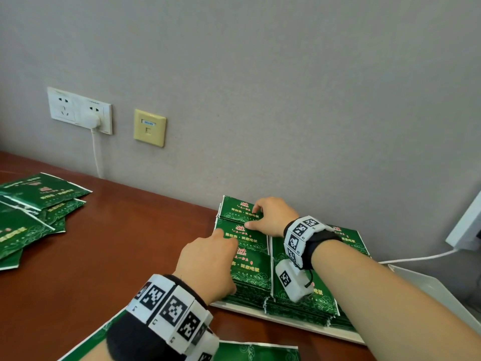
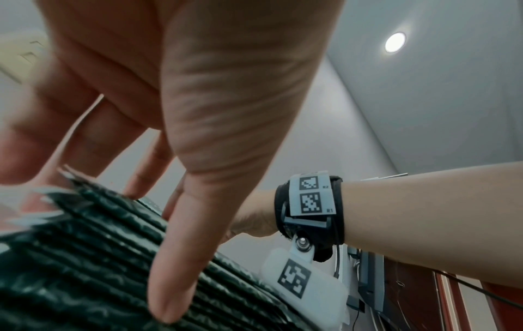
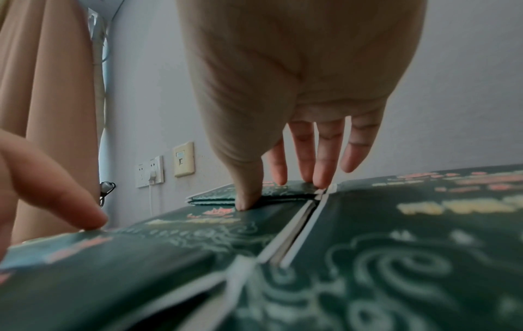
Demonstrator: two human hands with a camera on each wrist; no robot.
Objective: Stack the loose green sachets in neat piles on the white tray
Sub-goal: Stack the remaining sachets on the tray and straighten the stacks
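Both hands press with straight fingers on piles of green sachets [image 1: 250, 269] on the white tray [image 1: 286, 324] in the head view: left hand [image 1: 210, 267] at the near-left pile, right hand [image 1: 270, 217] at the far-left pile; loose sachets [image 1: 33, 204] lie well left, nearer the left hand. Left wrist view: thumb [image 2: 181, 264] flat against pile edges. Right wrist view: fingertips [image 3: 321, 179] touching the far pile.

Green sachets [image 1: 250, 269], pale swirl pattern; white tray [image 1: 286, 323]; red-brown table [image 1: 117, 243].
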